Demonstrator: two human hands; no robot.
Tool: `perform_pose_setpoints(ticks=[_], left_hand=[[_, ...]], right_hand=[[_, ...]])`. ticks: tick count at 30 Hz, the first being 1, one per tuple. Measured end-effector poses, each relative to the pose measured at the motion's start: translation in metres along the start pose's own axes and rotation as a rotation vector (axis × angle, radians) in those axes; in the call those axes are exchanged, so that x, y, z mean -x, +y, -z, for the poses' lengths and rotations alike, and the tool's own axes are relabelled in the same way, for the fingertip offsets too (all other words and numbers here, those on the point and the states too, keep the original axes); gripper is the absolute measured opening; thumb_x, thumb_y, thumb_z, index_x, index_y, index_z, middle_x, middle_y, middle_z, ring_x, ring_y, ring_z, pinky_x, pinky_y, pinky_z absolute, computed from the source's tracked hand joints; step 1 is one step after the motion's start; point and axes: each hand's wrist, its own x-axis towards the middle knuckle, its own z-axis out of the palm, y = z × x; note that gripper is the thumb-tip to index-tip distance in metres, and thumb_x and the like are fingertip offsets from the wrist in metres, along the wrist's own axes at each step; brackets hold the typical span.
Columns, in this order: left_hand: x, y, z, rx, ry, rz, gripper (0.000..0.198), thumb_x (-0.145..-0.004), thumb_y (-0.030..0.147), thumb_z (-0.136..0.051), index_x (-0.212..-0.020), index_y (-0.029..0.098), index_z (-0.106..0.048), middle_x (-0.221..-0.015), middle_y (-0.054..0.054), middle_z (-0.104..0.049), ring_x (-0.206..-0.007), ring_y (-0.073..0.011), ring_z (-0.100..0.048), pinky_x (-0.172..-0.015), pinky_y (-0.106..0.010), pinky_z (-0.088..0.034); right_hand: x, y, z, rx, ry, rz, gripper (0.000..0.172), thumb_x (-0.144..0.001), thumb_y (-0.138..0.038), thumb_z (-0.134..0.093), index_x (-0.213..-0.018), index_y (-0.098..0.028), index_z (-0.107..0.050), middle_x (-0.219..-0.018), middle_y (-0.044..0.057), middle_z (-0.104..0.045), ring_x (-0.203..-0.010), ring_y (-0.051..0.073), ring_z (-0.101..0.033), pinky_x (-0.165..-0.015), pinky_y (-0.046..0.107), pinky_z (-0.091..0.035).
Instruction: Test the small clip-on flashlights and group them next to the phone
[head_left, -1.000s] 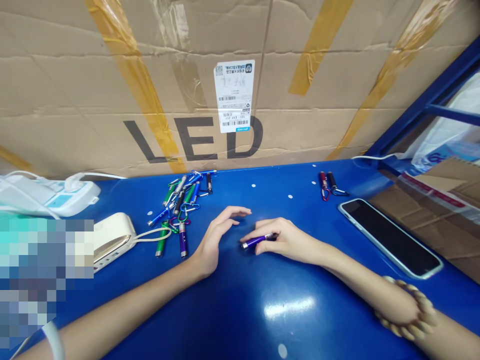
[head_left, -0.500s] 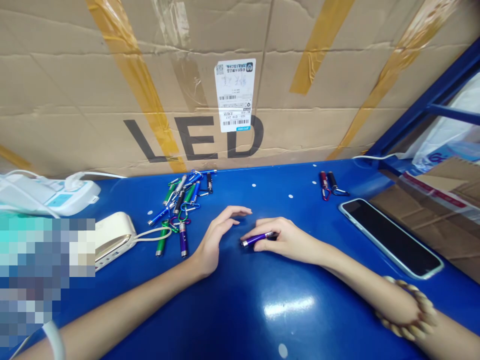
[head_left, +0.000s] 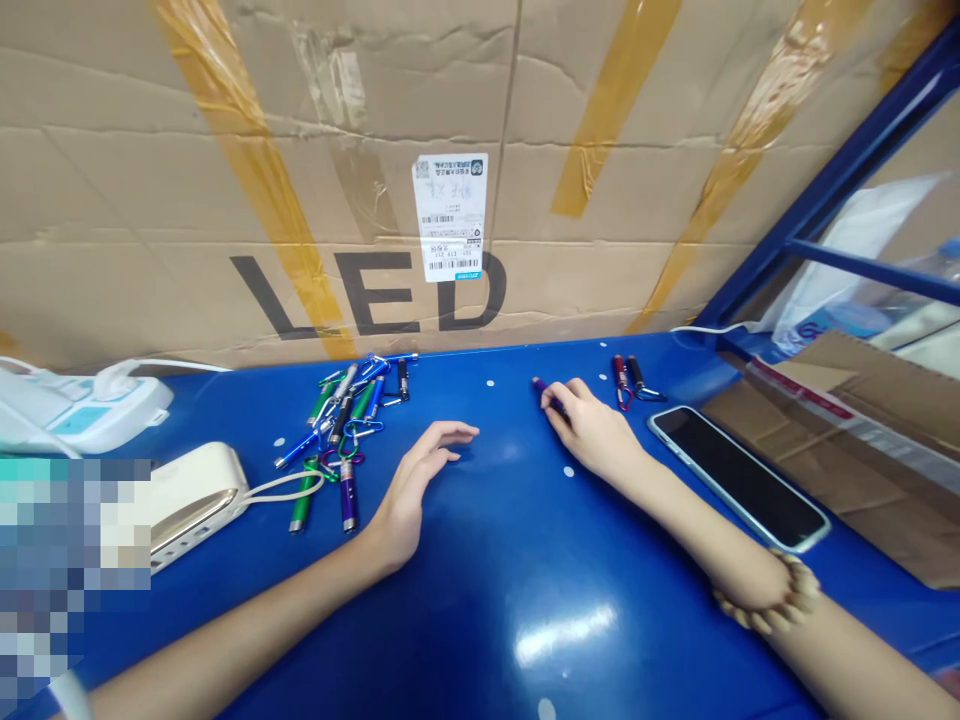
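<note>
My right hand (head_left: 589, 425) grips a small purple laser-pointer flashlight (head_left: 549, 396) between fingers and thumb, its tip sticking out to the far left of the fingers. Part of its body is hidden by the hand. My left hand (head_left: 424, 470) rests open on the blue table (head_left: 450, 620), holding nothing, with its fingertips apart. It lies nearest a loose heap of metal laser pointers with carabiner clips (head_left: 345, 420) in green, blue, black and purple. To the right of my right hand stand two dark pointers with clips (head_left: 628, 378).
A black smartphone in a pale case (head_left: 739, 478) lies at the right, and a cream power bank with a cord (head_left: 196, 500) at the left. Behind these are a white power strip (head_left: 90, 415) and a large taped cardboard box printed LED (head_left: 367, 295). A blue metal frame (head_left: 825, 230) stands at the right.
My right hand has moved away and to the right with the purple pointer, towards the far edge of the table. My left hand stays in place. The whole view has shifted slightly.
</note>
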Motion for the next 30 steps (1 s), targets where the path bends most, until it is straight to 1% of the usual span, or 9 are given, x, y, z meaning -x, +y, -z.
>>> perform_pose_setpoints(ticks=[4,7,12,16,19,23,26,28,30], left_hand=[[0.0,-0.003,0.001,-0.013,-0.016,-0.014,0.034,-0.089,0.029,-0.03,-0.107,0.017,-0.056,-0.117,-0.009,-0.056,-0.113,-0.0247,-0.049,-0.091,-0.033,-0.036],[0.001,-0.004,0.001,-0.023,-0.018,-0.016,0.033,-0.089,0.029,-0.031,-0.107,0.017,-0.056,-0.117,-0.009,-0.056,-0.113,-0.0249,-0.049,-0.091,-0.033,-0.036],[0.004,0.004,-0.001,-0.131,-0.02,-0.039,0.032,-0.088,0.031,-0.033,-0.105,0.018,-0.056,-0.116,-0.009,-0.058,-0.111,-0.0249,-0.05,-0.093,-0.034,-0.034],[0.006,0.01,-0.007,-0.286,-0.04,-0.081,0.025,-0.086,0.027,-0.037,-0.098,0.019,-0.057,-0.114,-0.009,-0.058,-0.109,-0.0235,-0.051,-0.092,-0.035,-0.036],[0.006,0.01,-0.01,-0.479,-0.069,-0.103,0.019,-0.084,0.022,-0.04,-0.095,0.02,-0.056,-0.112,-0.008,-0.059,-0.108,-0.0228,-0.052,-0.095,-0.037,-0.035],[0.001,0.012,-0.004,-0.813,-0.108,-0.096,0.021,-0.085,0.021,-0.041,-0.1,0.022,-0.056,-0.11,-0.006,-0.061,-0.106,-0.0226,-0.053,-0.094,-0.04,-0.036],[-0.01,0.014,0.009,-1.105,-0.024,-0.129,0.026,-0.087,0.024,-0.04,-0.108,0.018,-0.056,-0.113,-0.009,-0.059,-0.106,-0.0251,-0.053,-0.093,-0.041,-0.037],[-0.021,0.013,0.021,-1.171,0.036,-0.119,0.031,-0.085,0.024,-0.043,-0.111,0.013,-0.055,-0.117,-0.016,-0.056,-0.111,-0.0319,-0.048,-0.095,-0.048,-0.032],[-0.035,0.011,0.031,-1.203,0.098,-0.092,0.031,-0.084,0.021,-0.044,-0.109,0.008,-0.056,-0.114,-0.022,-0.054,-0.112,-0.0379,-0.045,-0.094,-0.055,-0.028]], right_hand=[[-0.008,0.023,-0.003,0.178,0.1,-0.161,0.034,-0.09,-0.036,-0.043,-0.113,-0.015,-0.057,-0.115,0.017,-0.053,-0.11,0.032,-0.048,-0.088,0.043,-0.039],[-0.013,0.038,-0.004,0.253,0.137,-0.256,0.038,-0.091,-0.037,-0.039,-0.113,-0.012,-0.058,-0.12,0.02,-0.051,-0.112,0.035,-0.045,-0.088,0.05,-0.037],[-0.016,0.054,-0.005,0.288,0.169,-0.311,0.045,-0.091,-0.042,-0.036,-0.104,-0.008,-0.062,-0.122,0.025,-0.05,-0.113,0.038,-0.043,-0.087,0.052,-0.036],[-0.015,0.058,-0.006,0.258,0.213,-0.322,0.051,-0.09,-0.046,-0.036,-0.111,-0.006,-0.059,-0.126,0.027,-0.046,-0.114,0.04,-0.042,-0.087,0.055,-0.035],[-0.015,0.051,-0.005,0.196,0.234,-0.265,0.05,-0.089,-0.044,-0.041,-0.121,-0.008,-0.054,-0.13,0.025,-0.043,-0.117,0.04,-0.04,-0.089,0.055,-0.035],[-0.011,0.028,-0.004,0.072,0.202,-0.058,0.04,-0.089,-0.039,-0.044,-0.119,-0.016,-0.057,-0.124,0.017,-0.05,-0.114,0.031,-0.047,-0.092,0.045,-0.04],[-0.005,0.007,-0.006,-0.016,0.153,0.104,0.032,-0.089,-0.037,-0.046,-0.112,-0.02,-0.062,-0.116,0.011,-0.055,-0.107,0.025,-0.052,-0.089,0.038,-0.043],[-0.001,-0.004,-0.009,-0.059,0.133,0.169,0.03,-0.089,-0.035,-0.046,-0.109,-0.021,-0.063,-0.112,0.01,-0.057,-0.103,0.024,-0.054,-0.087,0.037,-0.045],[0.002,-0.009,-0.01,-0.089,0.125,0.202,0.028,-0.088,-0.032,-0.047,-0.108,-0.021,-0.064,-0.109,0.009,-0.058,-0.1,0.024,-0.055,-0.084,0.038,-0.045]])
